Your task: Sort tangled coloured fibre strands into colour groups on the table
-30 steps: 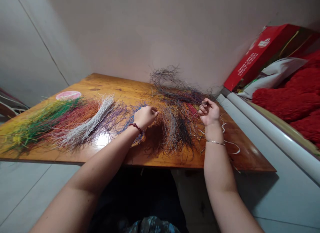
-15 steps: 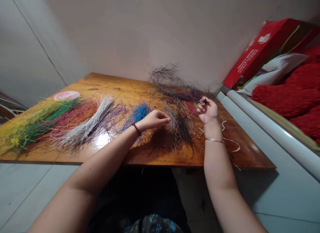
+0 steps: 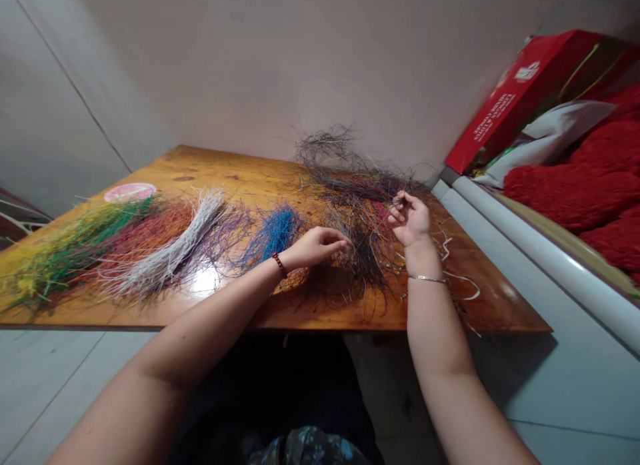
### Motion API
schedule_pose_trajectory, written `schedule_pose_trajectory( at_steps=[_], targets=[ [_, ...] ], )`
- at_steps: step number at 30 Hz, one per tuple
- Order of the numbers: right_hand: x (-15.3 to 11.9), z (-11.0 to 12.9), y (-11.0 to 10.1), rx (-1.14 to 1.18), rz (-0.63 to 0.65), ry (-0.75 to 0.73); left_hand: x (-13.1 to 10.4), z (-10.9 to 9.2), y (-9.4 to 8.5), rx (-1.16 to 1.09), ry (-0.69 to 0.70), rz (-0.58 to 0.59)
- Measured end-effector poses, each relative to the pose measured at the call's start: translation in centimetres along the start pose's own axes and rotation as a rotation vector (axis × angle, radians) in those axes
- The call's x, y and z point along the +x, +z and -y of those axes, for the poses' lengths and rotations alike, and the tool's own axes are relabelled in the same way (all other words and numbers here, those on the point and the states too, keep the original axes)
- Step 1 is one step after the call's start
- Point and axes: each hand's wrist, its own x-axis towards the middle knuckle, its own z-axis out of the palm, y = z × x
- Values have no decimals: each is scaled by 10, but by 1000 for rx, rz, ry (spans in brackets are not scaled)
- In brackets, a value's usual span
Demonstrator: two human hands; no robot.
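My left hand [image 3: 316,247], with a dark red bead bracelet at the wrist, is pinched over a pile of grey, brown and black strands [image 3: 369,255]. Whatever lies between its fingertips is too fine to make out. To its right, my right hand [image 3: 412,218] has its fingers curled around the ends of thin dark strands. Behind both hands spreads a loose tangle of dark strands [image 3: 333,162], with purple, orange and pink ones mixed in. A clump of blue strands [image 3: 278,230] lies just left of my left hand.
On the wooden table [image 3: 225,164] lie a white bundle [image 3: 183,252], purple strands, and orange, red, green [image 3: 107,228] and yellow ones farther left. A pink round piece [image 3: 129,192] sits behind them. White cord [image 3: 465,285], a red box [image 3: 520,95] and red fluffy material [image 3: 575,192] are right.
My left hand has shifted a little to the right, closer to the black strands. My right hand has moved slightly left, its fingers still curled.
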Motion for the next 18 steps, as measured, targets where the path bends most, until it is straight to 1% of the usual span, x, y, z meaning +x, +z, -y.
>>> schedule_pose_trajectory(
  at_steps=[2, 4, 5, 10, 14, 18],
  targets=[
    [-1, -3, 4, -38, 2, -2, 1, 0, -1, -22, -47, -103],
    [-2, -6, 8, -91, 2, -3, 1, -2, -2, -55, -83, -152],
    [-2, -8, 10, -118, 2, -10, 1, -3, -3, -72, -95, -151],
    [-4, -17, 17, -235, 10, -80, -1, -10, 0, -148, -158, -68],
    [-6, -22, 21, -312, 4, -117, 0, -7, 2, -134, -168, -75],
    [-6, -25, 24, -332, 8, -119, 1, -7, 2, -115, -185, -76]
  ],
)
